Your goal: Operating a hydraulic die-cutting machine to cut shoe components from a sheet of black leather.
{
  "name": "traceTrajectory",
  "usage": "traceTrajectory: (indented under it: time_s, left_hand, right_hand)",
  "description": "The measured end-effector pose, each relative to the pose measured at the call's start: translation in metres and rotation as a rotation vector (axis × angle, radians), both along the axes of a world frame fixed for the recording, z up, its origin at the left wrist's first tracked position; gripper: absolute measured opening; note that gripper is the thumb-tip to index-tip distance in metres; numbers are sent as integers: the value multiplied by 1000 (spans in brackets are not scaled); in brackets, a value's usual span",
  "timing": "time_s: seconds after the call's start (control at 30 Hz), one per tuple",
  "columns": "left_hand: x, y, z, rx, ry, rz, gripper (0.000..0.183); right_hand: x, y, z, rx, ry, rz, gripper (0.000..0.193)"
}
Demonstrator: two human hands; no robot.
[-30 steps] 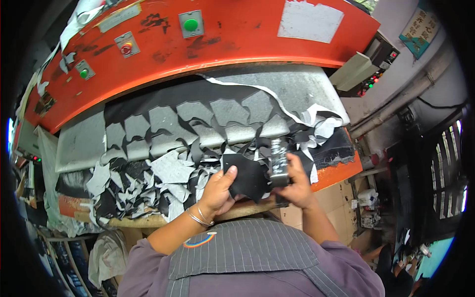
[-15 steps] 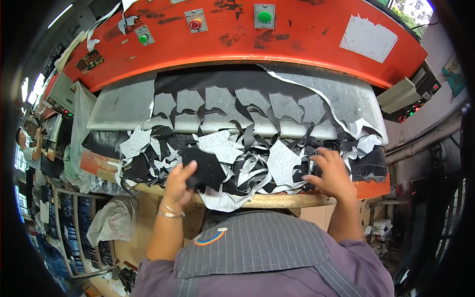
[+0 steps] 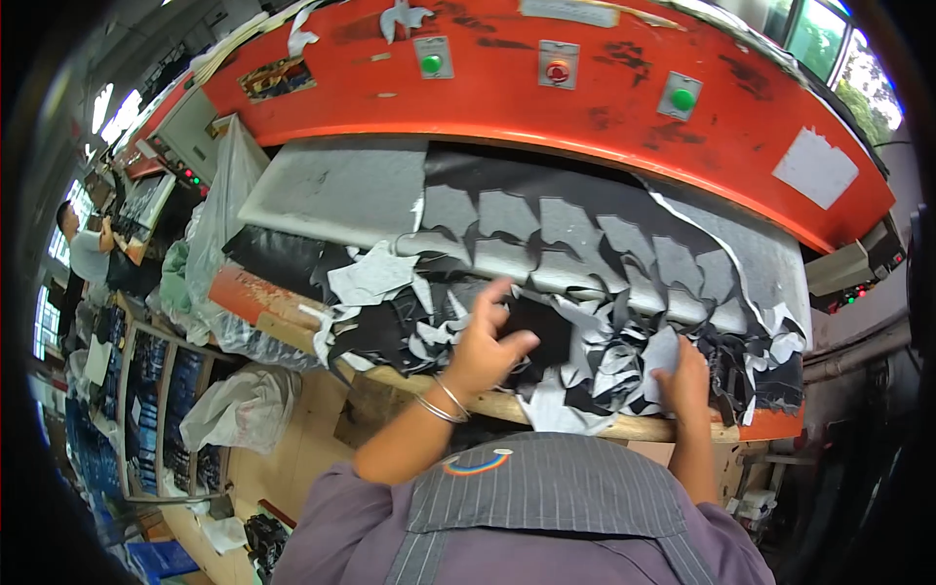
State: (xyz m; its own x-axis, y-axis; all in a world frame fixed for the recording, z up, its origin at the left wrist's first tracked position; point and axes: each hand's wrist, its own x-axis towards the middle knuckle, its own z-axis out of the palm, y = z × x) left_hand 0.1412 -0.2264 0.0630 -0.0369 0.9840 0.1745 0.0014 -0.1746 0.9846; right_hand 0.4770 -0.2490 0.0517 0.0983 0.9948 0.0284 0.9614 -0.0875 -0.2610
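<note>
My left hand [image 3: 481, 343] is over the heap of scraps, its thumb and index finger spread apart. Just right of its thumb is a black cut piece [image 3: 548, 336], partly overlapped by the hand; I see no grip on it. My right hand [image 3: 686, 378] pinches the edge of a light grey cut piece [image 3: 660, 353], thumb on its face. Around both hands lie tangled black and white offcuts [image 3: 616, 363]. A pale cut piece [image 3: 565, 408] hangs over the wooden front edge.
Behind the heap, a black sheet [image 3: 497, 174] with cut-out openings lies on the grey machine bed [image 3: 331, 190]. An orange machine beam [image 3: 478, 97] with buttons spans above it. Pale pieces [image 3: 372, 273] lie at left. A plastic bag [image 3: 234, 185] hangs farther left; another person [image 3: 90, 249] stands beyond.
The view has swung left. My left hand has spread its fingers from the black piece it held. My right hand has closed on the light grey piece.
</note>
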Motion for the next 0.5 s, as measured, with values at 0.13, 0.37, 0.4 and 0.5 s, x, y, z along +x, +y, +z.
traceTrajectory:
  time_s: [0.13, 0.37, 0.4, 0.5]
  left_hand:
    - [-144, 47, 4, -376, -43, 83, 34]
    - [-254, 72, -33, -400, 1341, 240, 47]
    - [-239, 65, -26, -375, 1359, 268, 44]
    - [-231, 50, -37, -75, 1017, 216, 38]
  right_hand:
    - [7, 0, 6, 58, 121, -163, 27]
    - [-14, 9, 45, 177, 143, -180, 21]
    - [-19, 5, 51, 190, 118, -188, 20]
    - [-11, -9, 54, 189, 108, -199, 18]
